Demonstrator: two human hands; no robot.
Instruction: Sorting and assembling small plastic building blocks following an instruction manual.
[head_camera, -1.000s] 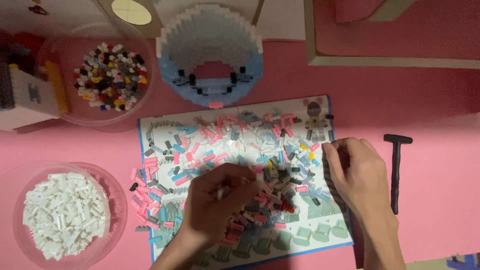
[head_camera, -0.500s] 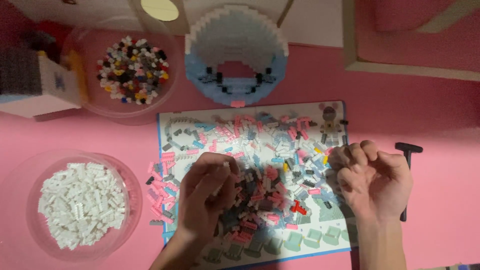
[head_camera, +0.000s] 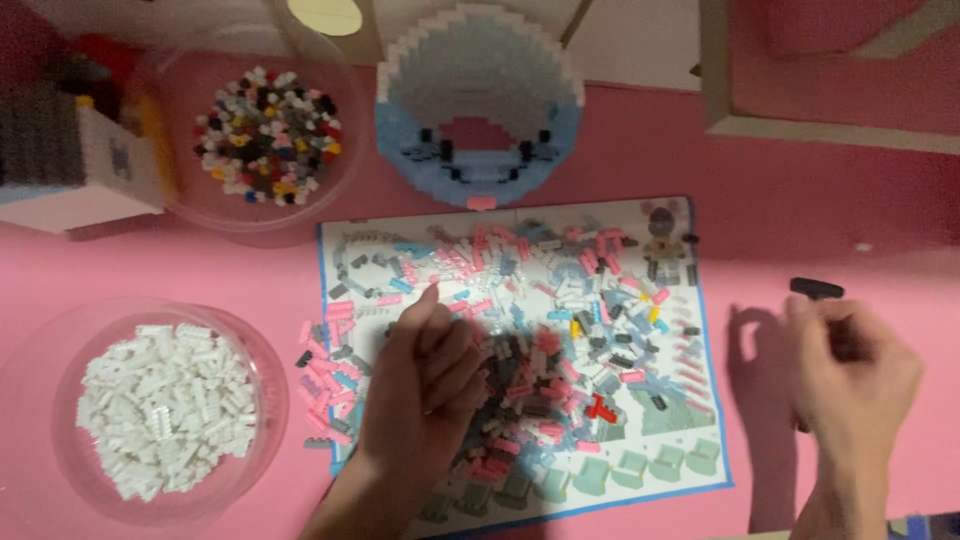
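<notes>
My left hand (head_camera: 425, 385) lies palm down on a heap of small pink, grey, blue and black bricks (head_camera: 540, 370), fingers loosely spread and the forefinger pointing up the sheet. The heap covers a blue-edged printed sheet (head_camera: 690, 465). My right hand (head_camera: 850, 385) is off the sheet to the right. Its fingers curl over the handle of a black hammer-shaped tool (head_camera: 817, 289), and only the tool's head shows. The picture is blurred there.
A round clear tub of white bricks (head_camera: 165, 410) sits at the left, and a tub of mixed coloured bricks (head_camera: 265, 135) at the upper left. A half-built blue and white round brick figure (head_camera: 478, 110) stands above the sheet. A box (head_camera: 70, 170) is at the far left.
My right hand has left the sheet's right edge and gone right onto the black tool. My left hand stays on the brick heap and has shifted slightly left.
</notes>
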